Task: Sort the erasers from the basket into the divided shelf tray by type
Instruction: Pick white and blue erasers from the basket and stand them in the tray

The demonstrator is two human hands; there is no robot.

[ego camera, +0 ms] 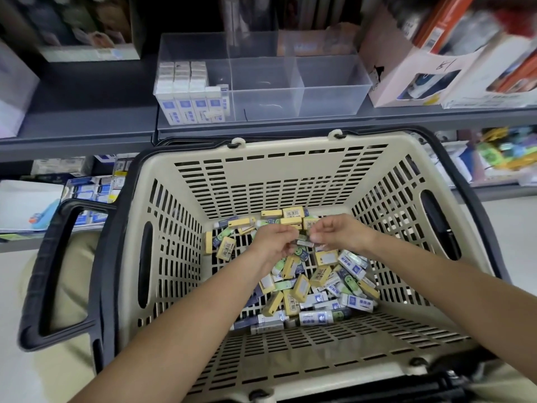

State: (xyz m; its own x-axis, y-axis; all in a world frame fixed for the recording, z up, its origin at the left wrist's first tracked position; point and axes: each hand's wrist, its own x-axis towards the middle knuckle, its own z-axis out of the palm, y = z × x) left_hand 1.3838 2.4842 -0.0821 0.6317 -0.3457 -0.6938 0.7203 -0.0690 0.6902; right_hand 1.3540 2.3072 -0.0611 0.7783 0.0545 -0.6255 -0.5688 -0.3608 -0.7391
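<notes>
A beige slotted basket [284, 170] holds a heap of several erasers [316, 283]: yellow-sleeved, white-and-blue, and green ones. Both my hands are down inside it, close together above the heap. My left hand [276, 242] and my right hand [334, 232] have curled fingers that pinch a small eraser [305, 242] between them. On the shelf behind the basket stands the clear divided tray [328, 91]. Its left compartment is packed with upright white-and-blue erasers [189, 91]. No erasers show in its middle and right compartments.
The basket's dark handles [55, 274] hang out to the left and lie along the right rim. Boxes and packaged goods [436, 71] flank the tray on the grey shelf. A lower shelf with more stationery [87, 187] runs behind the basket.
</notes>
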